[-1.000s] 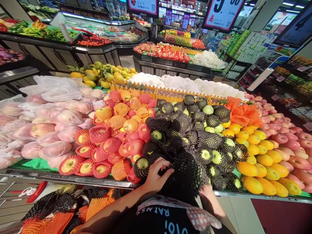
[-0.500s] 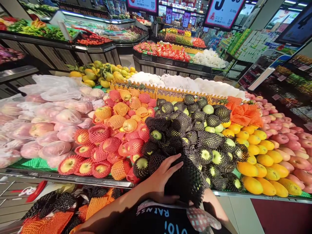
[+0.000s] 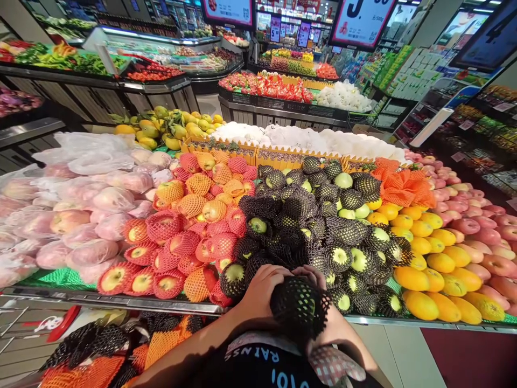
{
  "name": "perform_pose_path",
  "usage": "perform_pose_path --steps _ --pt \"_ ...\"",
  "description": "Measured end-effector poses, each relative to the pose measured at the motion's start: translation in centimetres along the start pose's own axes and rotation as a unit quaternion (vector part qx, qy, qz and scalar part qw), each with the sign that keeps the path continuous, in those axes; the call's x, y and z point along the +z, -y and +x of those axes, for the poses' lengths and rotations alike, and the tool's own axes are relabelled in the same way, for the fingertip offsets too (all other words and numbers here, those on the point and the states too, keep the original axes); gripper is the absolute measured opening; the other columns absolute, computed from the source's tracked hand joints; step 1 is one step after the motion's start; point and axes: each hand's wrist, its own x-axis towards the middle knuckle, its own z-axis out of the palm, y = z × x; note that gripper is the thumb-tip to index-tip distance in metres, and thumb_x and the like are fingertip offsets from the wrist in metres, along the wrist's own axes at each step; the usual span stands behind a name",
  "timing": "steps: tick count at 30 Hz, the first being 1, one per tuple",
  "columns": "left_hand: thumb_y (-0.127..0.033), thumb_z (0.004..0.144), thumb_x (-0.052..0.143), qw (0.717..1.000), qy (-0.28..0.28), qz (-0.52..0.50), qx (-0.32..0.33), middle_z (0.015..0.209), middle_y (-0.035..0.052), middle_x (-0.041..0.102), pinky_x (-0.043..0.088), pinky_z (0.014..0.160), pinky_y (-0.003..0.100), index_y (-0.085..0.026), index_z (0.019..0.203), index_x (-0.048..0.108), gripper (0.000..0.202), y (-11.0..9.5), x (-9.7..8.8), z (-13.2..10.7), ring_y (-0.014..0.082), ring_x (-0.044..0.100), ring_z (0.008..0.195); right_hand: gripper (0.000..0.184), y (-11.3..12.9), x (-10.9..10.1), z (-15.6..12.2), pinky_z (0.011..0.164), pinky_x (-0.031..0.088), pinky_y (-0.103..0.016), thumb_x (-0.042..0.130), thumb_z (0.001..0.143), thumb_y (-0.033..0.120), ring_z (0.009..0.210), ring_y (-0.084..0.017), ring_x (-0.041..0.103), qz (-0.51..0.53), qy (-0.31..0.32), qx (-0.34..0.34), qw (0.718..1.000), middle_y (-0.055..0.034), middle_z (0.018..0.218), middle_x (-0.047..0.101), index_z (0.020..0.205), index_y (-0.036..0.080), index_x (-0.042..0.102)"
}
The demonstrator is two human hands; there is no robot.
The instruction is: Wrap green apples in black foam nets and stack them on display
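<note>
I hold a green apple in a black foam net (image 3: 299, 307) close to my chest, at the front edge of the fruit stand. My left hand (image 3: 260, 288) is curled over its top left side. My right hand (image 3: 319, 280) wraps over the top from the right, with only the fingers showing above the net. Just beyond lies the pile of green apples in black nets (image 3: 323, 226). Left of that pile sit red and yellow apples in red and orange nets (image 3: 189, 226).
Bagged pink apples (image 3: 68, 210) fill the stand's left end, yellow mangoes (image 3: 432, 258) and pink apples (image 3: 476, 226) the right. A metal rail (image 3: 121, 297) edges the stand. Loose black and orange nets (image 3: 100, 350) lie in a bin below left. More produce counters stand behind.
The netted apple has come down off the pile towards my chest. My left hand went from flat on the net to curled over it, and my right hand's fingers came over the top.
</note>
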Motion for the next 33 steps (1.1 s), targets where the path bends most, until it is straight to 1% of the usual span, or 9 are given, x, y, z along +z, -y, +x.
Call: perform_pose_path --steps 2,7,10,14,18,22,27,30,33 --pt "-0.051 0.067 0.077 1.000 -0.011 0.019 -0.012 0.115 0.0138 0.073 0.050 0.094 0.048 -0.018 0.110 0.062 0.056 -0.1 0.1 0.2 0.0324 0.066 0.105 0.117 -0.9 -0.2 -0.2 0.117 0.039 -0.049 0.101 0.034 0.044 0.134 -0.043 0.050 -0.018 -0.016 -0.043 0.999 -0.0123 0.140 0.054 0.136 0.032 0.047" --pt "-0.045 0.071 0.083 0.993 0.023 0.117 -0.027 0.131 0.0157 0.066 0.045 0.106 0.052 -0.015 0.132 0.054 0.073 -0.9 -0.9 1.0 0.0346 0.058 0.123 0.082 -2.7 -0.4 0.9 0.101 0.051 -0.052 0.087 0.055 0.029 0.113 -0.040 0.063 -0.148 -0.177 -0.117 0.966 -0.0132 0.120 0.063 0.128 0.024 0.050" --pt "-0.050 0.083 0.077 0.983 0.042 0.176 -0.017 0.146 0.0154 0.056 0.040 0.114 0.054 -0.019 0.145 0.046 0.076 -1.1 -2.6 1.3 0.0338 0.048 0.136 0.074 -1.9 -1.9 2.2 0.102 0.050 -0.052 0.083 0.064 0.035 0.110 -0.034 0.064 -0.190 -0.284 -0.120 0.932 -0.0101 0.117 0.064 0.128 0.022 0.047" --pt "-0.051 0.083 0.077 0.974 0.079 0.202 -0.057 0.153 0.0133 0.049 0.039 0.117 0.055 -0.024 0.148 0.047 0.076 -0.3 -5.4 1.3 0.0343 0.042 0.141 0.083 0.7 -5.9 4.3 0.106 0.047 -0.052 0.084 0.068 0.047 0.112 -0.031 0.062 -0.284 -0.389 -0.135 0.866 -0.0110 0.122 0.062 0.134 0.021 0.042" --pt "-0.047 0.077 0.084 0.968 0.115 0.204 -0.087 0.152 0.0135 0.050 0.042 0.114 0.058 -0.023 0.144 0.051 0.078 1.0 -7.0 0.8 0.0355 0.044 0.139 0.080 2.6 -9.0 7.2 0.103 0.048 -0.050 0.080 0.070 0.048 0.118 -0.034 0.059 -0.445 -0.336 -0.158 0.815 -0.0139 0.131 0.058 0.136 0.020 0.044" --pt "-0.042 0.079 0.083 0.966 0.117 0.207 -0.099 0.143 0.0136 0.058 0.048 0.109 0.054 -0.021 0.136 0.056 0.067 1.8 -7.7 -0.1 0.0333 0.054 0.131 0.077 3.1 -9.5 10.5 0.103 0.047 -0.049 0.079 0.070 0.039 0.118 -0.037 0.056 -0.543 -0.237 -0.145 0.792 -0.0146 0.128 0.061 0.136 0.017 0.047" --pt "-0.037 0.091 0.071 0.970 0.083 0.209 -0.096 0.127 0.0111 0.067 0.055 0.099 0.045 -0.020 0.125 0.062 0.039 2.1 -8.3 -1.1 0.0271 0.065 0.116 0.082 2.3 -9.1 14.2 0.102 0.045 -0.048 0.082 0.068 0.039 0.116 -0.040 0.052 -0.624 -0.097 0.005 0.775 -0.0160 0.121 0.062 0.137 0.011 0.049" --pt "-0.038 0.096 0.064 0.973 0.048 0.211 -0.084 0.121 0.0103 0.069 0.057 0.095 0.042 -0.019 0.120 0.064 0.031 2.1 -8.4 -1.3 0.0245 0.068 0.109 0.077 1.7 -9.2 15.6 0.101 0.046 -0.047 0.081 0.071 0.046 0.116 -0.040 0.053 -0.619 -0.090 0.035 0.779 -0.0182 0.121 0.061 0.131 0.007 0.053" --pt "-0.041 0.099 0.060 0.974 0.017 0.214 -0.069 0.117 0.0106 0.070 0.059 0.091 0.040 -0.019 0.117 0.065 0.030 1.6 -8.4 -0.9 0.0239 0.070 0.104 0.093 1.4 -9.4 15.7 0.108 0.041 -0.048 0.083 0.069 0.051 0.124 -0.041 0.047 -0.615 -0.105 0.030 0.781 -0.0209 0.131 0.055 0.140 0.004 0.046"
